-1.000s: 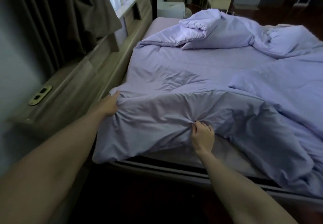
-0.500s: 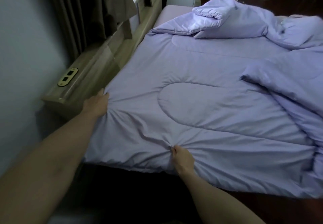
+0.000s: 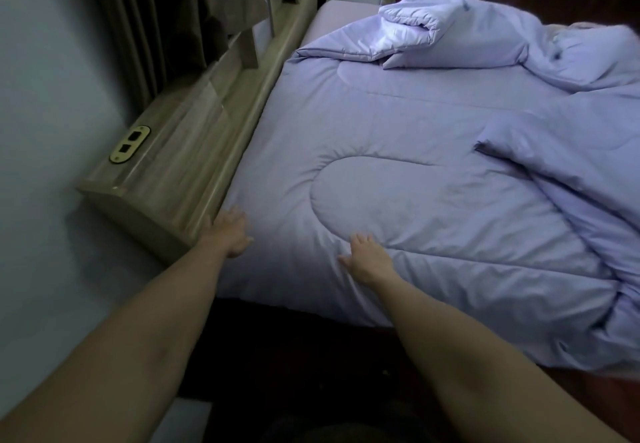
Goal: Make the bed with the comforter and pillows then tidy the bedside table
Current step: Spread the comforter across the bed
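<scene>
Lilac comforter (curved quilting); grey-brown headboard; seemingly brown curtain.

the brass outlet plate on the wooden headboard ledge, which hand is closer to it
Left. The left hand lies flat on the comforter corner right beside the ledge, below the outlet plate. The right hand rests farther in on the comforter.

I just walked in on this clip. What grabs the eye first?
The lilac comforter covers the bed, smooth near the person but bunched and folded back at the far right. The left hand and right hand lie flat on its near corner, beside the wooden headboard ledge.
</scene>
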`<action>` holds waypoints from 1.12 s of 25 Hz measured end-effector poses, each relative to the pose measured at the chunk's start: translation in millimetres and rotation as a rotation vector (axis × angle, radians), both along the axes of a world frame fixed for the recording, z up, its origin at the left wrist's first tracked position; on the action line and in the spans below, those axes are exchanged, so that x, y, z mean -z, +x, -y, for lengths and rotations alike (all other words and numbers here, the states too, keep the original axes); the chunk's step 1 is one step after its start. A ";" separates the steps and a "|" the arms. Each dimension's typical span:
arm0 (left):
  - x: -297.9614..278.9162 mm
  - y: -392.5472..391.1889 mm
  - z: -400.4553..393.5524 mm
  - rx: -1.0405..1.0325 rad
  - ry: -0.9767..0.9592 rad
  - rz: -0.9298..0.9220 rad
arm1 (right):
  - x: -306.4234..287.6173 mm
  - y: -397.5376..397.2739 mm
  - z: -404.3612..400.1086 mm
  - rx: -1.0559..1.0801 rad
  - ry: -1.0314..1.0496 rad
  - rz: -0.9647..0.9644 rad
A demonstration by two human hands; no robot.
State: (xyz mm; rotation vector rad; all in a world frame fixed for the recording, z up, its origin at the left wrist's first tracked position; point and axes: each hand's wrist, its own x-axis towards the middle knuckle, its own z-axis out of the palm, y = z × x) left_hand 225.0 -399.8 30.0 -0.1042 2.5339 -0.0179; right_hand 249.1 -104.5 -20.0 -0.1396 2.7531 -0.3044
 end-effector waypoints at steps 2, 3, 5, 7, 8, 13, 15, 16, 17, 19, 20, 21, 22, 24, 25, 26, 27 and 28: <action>-4.1 -0.9 -25.2 0.080 -0.020 0.000 | -10.5 -14.3 -8.9 -0.012 0.041 -0.007; -3.6 -3.3 -35.4 0.110 -0.015 0.001 | -16.7 -19.4 -14.6 -0.011 0.054 -0.003; -8.9 -8.0 -59.5 0.144 0.012 0.012 | -29.1 -27.9 -29.7 0.006 0.072 0.001; -14.9 -14.0 -90.0 0.198 0.034 -0.009 | -40.9 -33.2 -53.3 0.033 0.100 -0.016; -19.5 -17.7 -106.9 0.230 0.039 -0.023 | -46.1 -35.4 -67.8 0.046 0.117 -0.028; -36.2 -44.1 -205.3 0.416 0.036 -0.080 | -68.8 -30.2 -169.6 0.193 0.137 -0.086; -41.1 -49.3 -252.6 0.489 0.033 -0.097 | -75.6 -19.0 -220.1 0.265 0.137 -0.097; -42.4 -49.9 -281.4 0.525 0.036 -0.105 | -78.3 -10.7 -249.7 0.307 0.141 -0.105; -42.6 -49.0 -308.8 0.554 0.043 -0.112 | -81.4 -1.6 -277.8 0.345 0.145 -0.104; -43.7 -43.4 -367.7 0.610 0.049 -0.113 | -85.4 18.7 -336.0 0.411 0.143 -0.084; -43.7 -40.2 -397.6 0.635 0.054 -0.116 | -85.8 29.8 -364.5 0.437 0.141 -0.072; -43.9 -37.2 -433.7 0.655 0.071 -0.119 | -87.5 42.9 -397.1 0.461 0.143 -0.068; -44.4 -33.9 -466.1 0.672 0.091 -0.122 | -88.7 55.2 -426.7 0.481 0.146 -0.061; -47.2 -25.4 -529.9 0.724 0.123 -0.132 | -91.7 78.9 -483.3 0.520 0.144 -0.045; -47.6 -21.2 -556.8 0.751 0.137 -0.137 | -93.5 89.7 -506.1 0.536 0.142 -0.031; -47.2 -16.3 -586.4 0.782 0.146 -0.138 | -94.6 100.5 -531.5 0.556 0.137 -0.016; -46.6 -12.3 -610.9 0.812 0.149 -0.143 | -96.0 108.6 -552.3 0.572 0.136 -0.006; -46.6 -8.2 -633.1 0.839 0.149 -0.145 | -95.3 114.4 -571.4 0.589 0.140 -0.002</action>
